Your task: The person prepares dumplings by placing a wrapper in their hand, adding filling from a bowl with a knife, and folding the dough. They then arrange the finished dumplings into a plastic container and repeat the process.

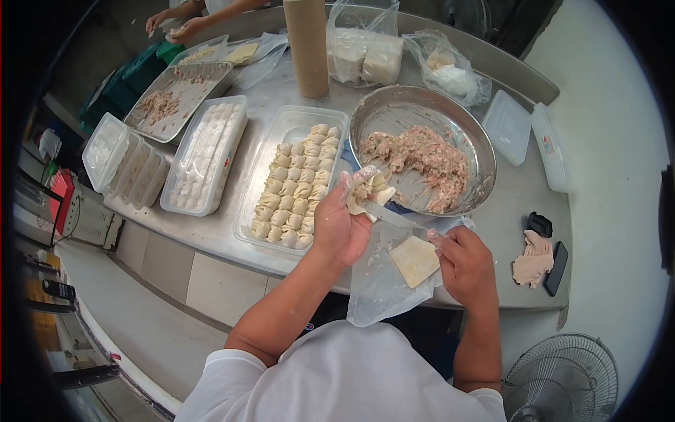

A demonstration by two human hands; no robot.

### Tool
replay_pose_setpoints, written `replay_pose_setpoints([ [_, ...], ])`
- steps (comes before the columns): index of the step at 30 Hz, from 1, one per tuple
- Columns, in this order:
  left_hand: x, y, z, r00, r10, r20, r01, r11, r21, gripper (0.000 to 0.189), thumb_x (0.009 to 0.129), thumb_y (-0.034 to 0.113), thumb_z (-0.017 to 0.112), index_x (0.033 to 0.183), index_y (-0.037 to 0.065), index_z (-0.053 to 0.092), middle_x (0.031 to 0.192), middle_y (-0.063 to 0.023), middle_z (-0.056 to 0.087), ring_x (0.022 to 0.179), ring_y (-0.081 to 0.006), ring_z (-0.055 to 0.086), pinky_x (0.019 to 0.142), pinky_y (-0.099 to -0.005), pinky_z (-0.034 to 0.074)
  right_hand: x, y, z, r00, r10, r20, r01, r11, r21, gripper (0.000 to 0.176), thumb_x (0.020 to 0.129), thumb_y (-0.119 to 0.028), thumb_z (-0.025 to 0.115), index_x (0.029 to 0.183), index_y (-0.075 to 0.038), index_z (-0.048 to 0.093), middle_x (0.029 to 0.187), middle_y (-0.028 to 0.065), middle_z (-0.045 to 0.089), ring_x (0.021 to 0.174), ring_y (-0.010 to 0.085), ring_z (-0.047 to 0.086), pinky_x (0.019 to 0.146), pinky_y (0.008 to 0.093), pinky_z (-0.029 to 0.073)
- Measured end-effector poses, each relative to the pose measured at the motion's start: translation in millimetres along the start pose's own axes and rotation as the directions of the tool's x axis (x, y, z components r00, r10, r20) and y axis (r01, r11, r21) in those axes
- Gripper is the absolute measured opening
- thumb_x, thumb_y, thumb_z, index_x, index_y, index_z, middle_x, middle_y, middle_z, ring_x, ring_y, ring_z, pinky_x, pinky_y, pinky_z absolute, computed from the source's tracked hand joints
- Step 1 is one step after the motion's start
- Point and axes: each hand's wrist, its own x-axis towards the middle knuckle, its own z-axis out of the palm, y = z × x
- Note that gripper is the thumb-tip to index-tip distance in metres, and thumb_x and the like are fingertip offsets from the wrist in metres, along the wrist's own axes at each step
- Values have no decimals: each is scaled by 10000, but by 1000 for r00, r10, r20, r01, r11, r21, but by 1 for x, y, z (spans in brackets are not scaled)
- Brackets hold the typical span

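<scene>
My left hand (341, 225) cups a dumpling wrapper with filling (365, 188) just in front of the metal bowl (394, 105) of minced meat filling (422, 158). My right hand (464, 264) grips a thin flat spreader (390, 216) whose tip reaches the wrapper in the left hand. A stack of square wrappers (415, 260) lies on a clear plastic bag (380, 288) under my right hand. Left of the bowl stands a clear tray (267, 162) with rows of folded dumplings (295, 190).
Another filled tray (207, 151) and stacked lidded trays (126, 165) sit further left. A cardboard tube (308, 46), bagged wrappers (365, 56), empty lids (508, 126), a phone (557, 267) and a cloth (533, 259) are on the steel table. Another person's hands (176, 24) work at the far end. A fan (562, 380) stands bottom right.
</scene>
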Motion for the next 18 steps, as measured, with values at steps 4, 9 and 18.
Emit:
replay_pose_setpoints([
  [4, 1, -2, -1, 995, 91, -27, -88, 990, 107, 442, 1084, 314, 365, 1295, -44, 516, 1268, -154, 602, 1198, -260, 585, 1091, -408, 444, 2, -6, -13, 1000, -7, -30, 7, 1000, -4, 340, 777, 41, 660, 1092, -75, 716, 829, 106, 588, 730, 289, 607, 625, 396, 501],
  [9, -5, -7, 1, 995, 86, 59, -94, 986, 138, 417, 1075, 264, 396, 1317, -55, 511, 1289, -162, 597, 1217, -240, 574, 1076, -392, 433, 3, -6, 3, 993, 81, -87, -74, 994, 76, 347, 776, 64, 636, 1089, -66, 713, 801, 114, 583, 688, 304, 597, 617, 397, 497],
  [18, 0, 0, -6, 992, 128, 22, -129, 987, 100, 403, 1076, 276, 390, 1299, -34, 519, 1279, -172, 597, 1214, -282, 576, 1084, -421, 439, 22, 29, -14, 984, 113, -139, -140, 968, -206, 206, 840, -2, 595, 1011, -75, 684, 801, 131, 565, 751, 353, 610, 636, 444, 499],
])
